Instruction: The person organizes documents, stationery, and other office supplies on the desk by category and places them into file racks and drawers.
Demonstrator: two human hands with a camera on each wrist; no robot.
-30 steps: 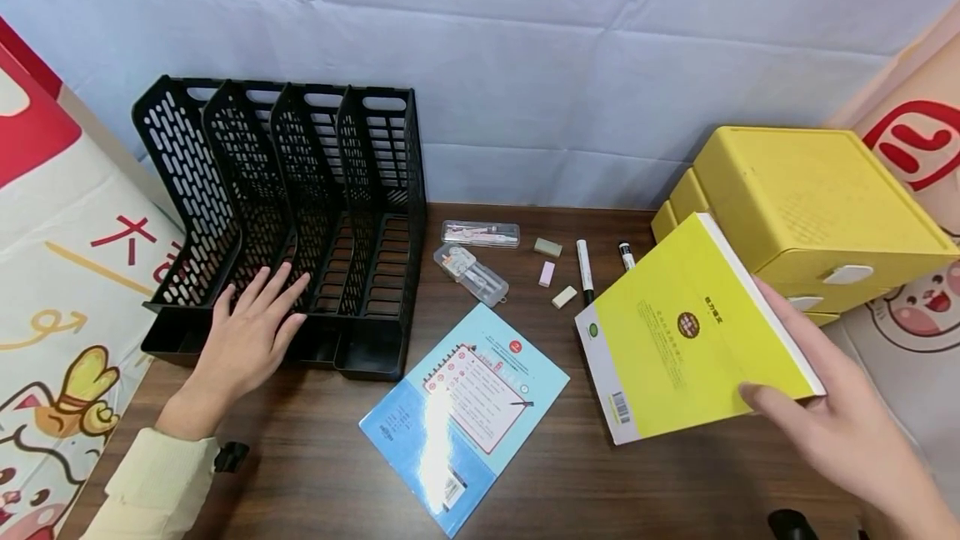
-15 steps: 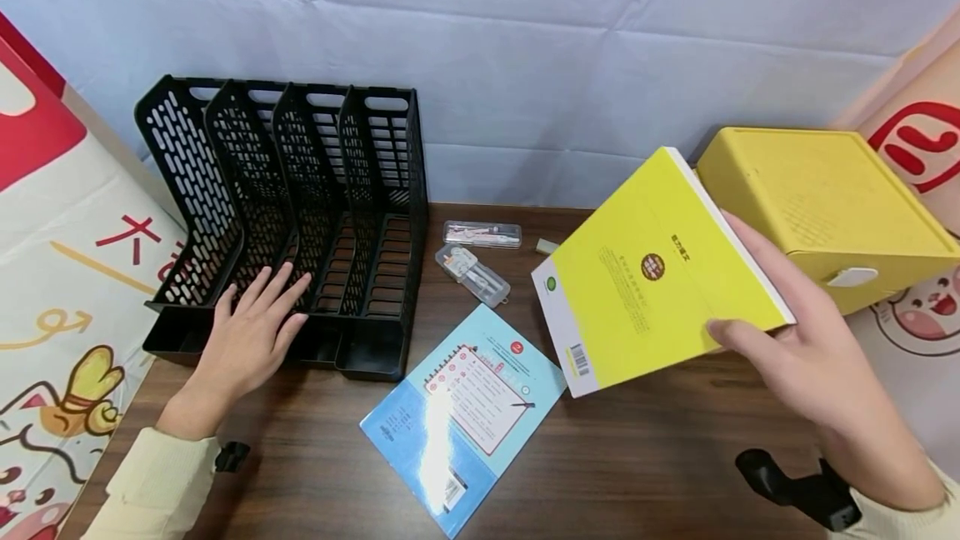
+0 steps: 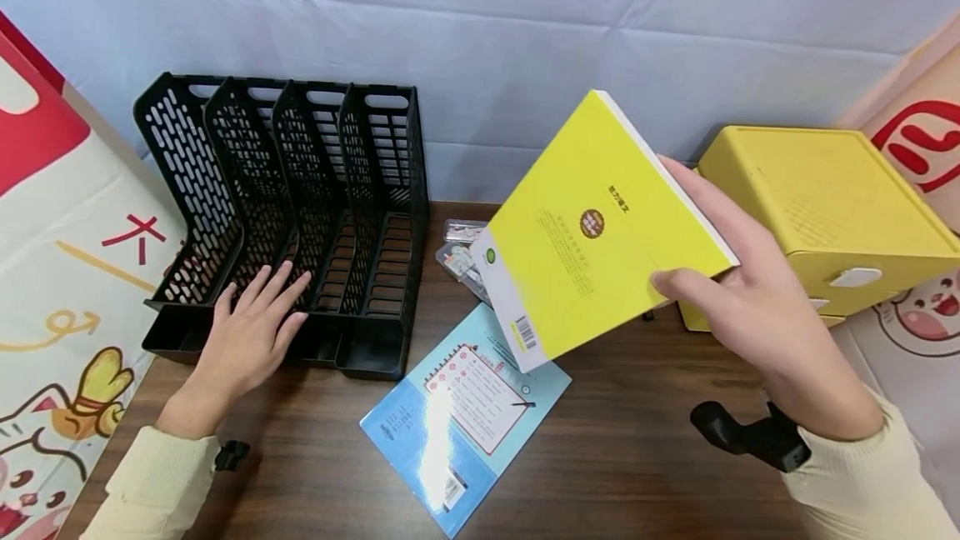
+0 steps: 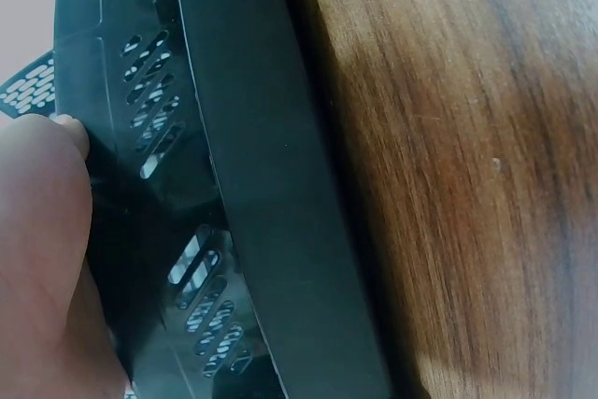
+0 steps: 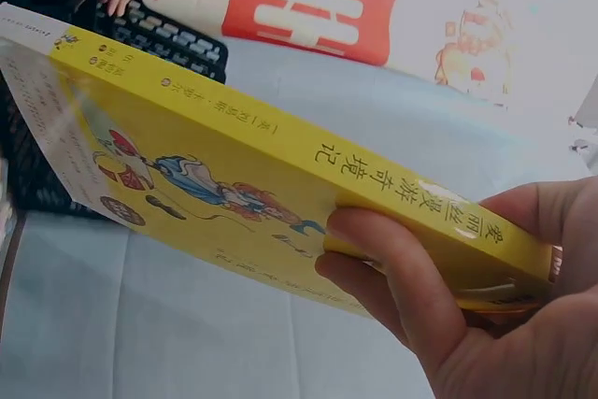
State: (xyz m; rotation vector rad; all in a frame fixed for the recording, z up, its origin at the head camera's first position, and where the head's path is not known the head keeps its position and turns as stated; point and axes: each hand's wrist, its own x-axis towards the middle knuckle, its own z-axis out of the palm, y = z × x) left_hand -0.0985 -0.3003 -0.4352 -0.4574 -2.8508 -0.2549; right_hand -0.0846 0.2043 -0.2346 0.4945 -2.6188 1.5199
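My right hand (image 3: 738, 290) grips a yellow book (image 3: 558, 248) by its right end, thumb on the back cover and fingers underneath. In the right wrist view the book's spine (image 5: 280, 137) and an illustrated cover with a girl in blue show. The book is tilted over the table and overlaps the far corner of a blue booklet (image 3: 442, 407) in the head view. At the left, my left hand (image 3: 247, 340) rests with spread fingers on the front of a black file rack (image 3: 375, 348), which has upright perforated dividers. In the left wrist view, part of the hand lies along the rack (image 4: 271, 156).
Behind the yellow book, two clear plastic cases (image 3: 457, 261) are partly hidden. A yellow drawer box (image 3: 832, 190) stands at the back right of the wooden table (image 3: 637, 465). A pale cloth (image 3: 525, 40) hangs behind everything.
The yellow book has moved left and up in my right hand, away from the drawer box, and now covers the erasers and part of the cases. My left hand stays put.
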